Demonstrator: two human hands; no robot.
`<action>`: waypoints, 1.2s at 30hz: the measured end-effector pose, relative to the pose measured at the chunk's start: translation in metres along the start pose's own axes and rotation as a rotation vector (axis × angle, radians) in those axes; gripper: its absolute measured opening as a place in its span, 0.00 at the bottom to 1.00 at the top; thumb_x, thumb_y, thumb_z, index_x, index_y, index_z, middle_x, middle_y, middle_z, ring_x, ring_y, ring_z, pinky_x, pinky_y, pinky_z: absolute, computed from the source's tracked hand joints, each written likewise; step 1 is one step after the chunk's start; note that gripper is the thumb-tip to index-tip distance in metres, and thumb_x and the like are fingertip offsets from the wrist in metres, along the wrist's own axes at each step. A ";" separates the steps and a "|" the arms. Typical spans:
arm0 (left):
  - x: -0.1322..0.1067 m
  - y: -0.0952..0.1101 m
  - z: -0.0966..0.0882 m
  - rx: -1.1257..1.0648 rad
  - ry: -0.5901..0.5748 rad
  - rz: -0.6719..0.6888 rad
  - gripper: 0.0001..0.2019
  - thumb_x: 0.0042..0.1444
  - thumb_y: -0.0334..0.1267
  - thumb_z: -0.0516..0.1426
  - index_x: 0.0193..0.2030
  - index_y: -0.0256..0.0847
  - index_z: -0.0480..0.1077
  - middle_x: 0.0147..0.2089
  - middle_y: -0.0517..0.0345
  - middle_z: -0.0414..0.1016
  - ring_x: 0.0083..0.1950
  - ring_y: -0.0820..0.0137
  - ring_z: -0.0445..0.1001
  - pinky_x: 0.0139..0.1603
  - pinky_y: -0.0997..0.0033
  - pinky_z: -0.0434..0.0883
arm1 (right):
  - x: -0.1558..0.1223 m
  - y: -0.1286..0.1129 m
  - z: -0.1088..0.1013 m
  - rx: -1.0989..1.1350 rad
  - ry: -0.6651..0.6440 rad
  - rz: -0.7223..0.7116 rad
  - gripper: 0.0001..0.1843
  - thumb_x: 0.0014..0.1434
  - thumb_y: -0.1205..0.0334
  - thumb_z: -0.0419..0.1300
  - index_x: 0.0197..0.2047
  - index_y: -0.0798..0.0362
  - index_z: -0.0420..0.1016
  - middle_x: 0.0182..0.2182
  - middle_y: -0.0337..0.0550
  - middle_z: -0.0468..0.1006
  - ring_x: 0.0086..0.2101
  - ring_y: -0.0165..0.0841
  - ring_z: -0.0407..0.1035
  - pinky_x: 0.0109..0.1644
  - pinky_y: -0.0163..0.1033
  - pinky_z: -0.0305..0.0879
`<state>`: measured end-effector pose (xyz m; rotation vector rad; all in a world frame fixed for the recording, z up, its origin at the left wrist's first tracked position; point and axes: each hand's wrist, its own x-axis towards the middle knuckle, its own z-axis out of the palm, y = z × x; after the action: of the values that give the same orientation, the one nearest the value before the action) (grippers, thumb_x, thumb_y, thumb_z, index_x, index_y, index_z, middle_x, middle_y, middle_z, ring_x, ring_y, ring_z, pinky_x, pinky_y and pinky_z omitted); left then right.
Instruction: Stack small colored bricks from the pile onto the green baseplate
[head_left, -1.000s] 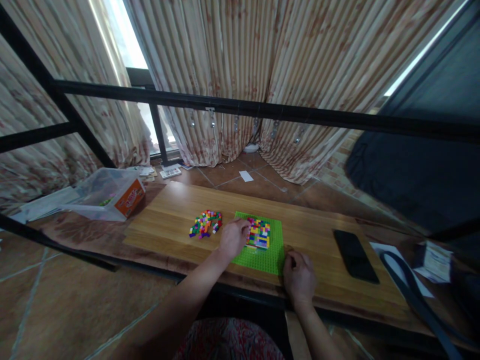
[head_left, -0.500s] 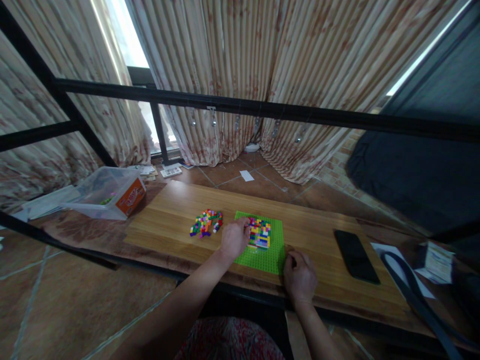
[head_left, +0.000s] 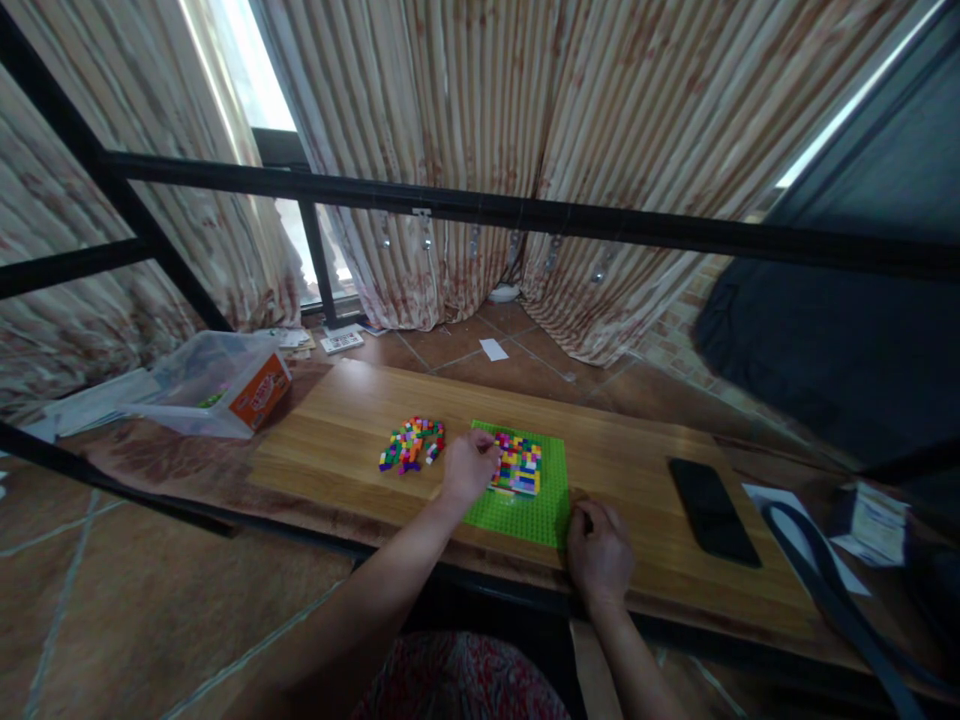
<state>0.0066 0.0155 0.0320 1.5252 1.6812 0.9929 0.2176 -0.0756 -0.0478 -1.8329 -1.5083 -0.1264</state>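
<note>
A green studded baseplate (head_left: 553, 490) lies on the wooden board, with a block of small multicoloured toy bricks (head_left: 521, 465) built on it. My left hand (head_left: 466, 470) reaches over the plate's left side, thumb and fingers pinched together at the left edge of the built bricks. Whatever sits between those fingertips is too small to make out. Curled into a loose fist, my right hand (head_left: 600, 550) rests on the board beside the plate's near right corner; nothing shows in it. Left of the plate is a pile of loose coloured bricks (head_left: 412, 443).
The wooden board (head_left: 322, 430) carries a black phone (head_left: 712, 512) at its right. Beyond its left end stands a clear plastic box (head_left: 217, 385) with an orange label. A dark strap (head_left: 817, 570) and a small carton (head_left: 874, 525) lie far right. A black metal bar (head_left: 480, 207) crosses behind.
My left hand has shifted very slightly at the left edge of the built bricks, its fingers still pinched. My right hand stays where it was.
</note>
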 end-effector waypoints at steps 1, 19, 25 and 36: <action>0.001 -0.001 0.001 -0.018 -0.001 -0.010 0.05 0.54 0.30 0.59 0.36 0.40 0.77 0.36 0.57 0.82 0.38 0.71 0.78 0.42 0.72 0.72 | 0.000 -0.001 0.000 0.000 -0.001 0.000 0.19 0.65 0.56 0.48 0.37 0.55 0.78 0.39 0.53 0.79 0.41 0.41 0.70 0.48 0.43 0.64; 0.004 0.005 0.004 -0.016 0.001 -0.061 0.06 0.51 0.29 0.59 0.34 0.39 0.78 0.34 0.56 0.81 0.36 0.71 0.78 0.41 0.72 0.72 | 0.001 -0.002 0.000 -0.017 -0.003 -0.008 0.18 0.65 0.58 0.48 0.36 0.54 0.78 0.38 0.53 0.79 0.40 0.41 0.70 0.47 0.42 0.63; -0.003 -0.013 -0.005 -0.127 0.059 0.019 0.05 0.54 0.31 0.58 0.34 0.39 0.77 0.33 0.58 0.80 0.36 0.72 0.77 0.40 0.73 0.72 | 0.001 -0.001 0.000 -0.007 -0.005 0.002 0.18 0.64 0.57 0.48 0.37 0.54 0.78 0.38 0.53 0.79 0.40 0.41 0.70 0.47 0.43 0.63; -0.026 -0.075 -0.081 0.295 0.236 -0.008 0.08 0.57 0.30 0.56 0.41 0.40 0.75 0.37 0.53 0.80 0.39 0.66 0.78 0.41 0.69 0.71 | -0.001 0.002 0.002 -0.010 0.033 -0.022 0.18 0.64 0.57 0.49 0.37 0.55 0.78 0.38 0.52 0.79 0.40 0.41 0.70 0.47 0.42 0.64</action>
<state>-0.0975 -0.0219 0.0072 1.6337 2.0736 0.9854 0.2180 -0.0748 -0.0504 -1.8138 -1.5071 -0.1743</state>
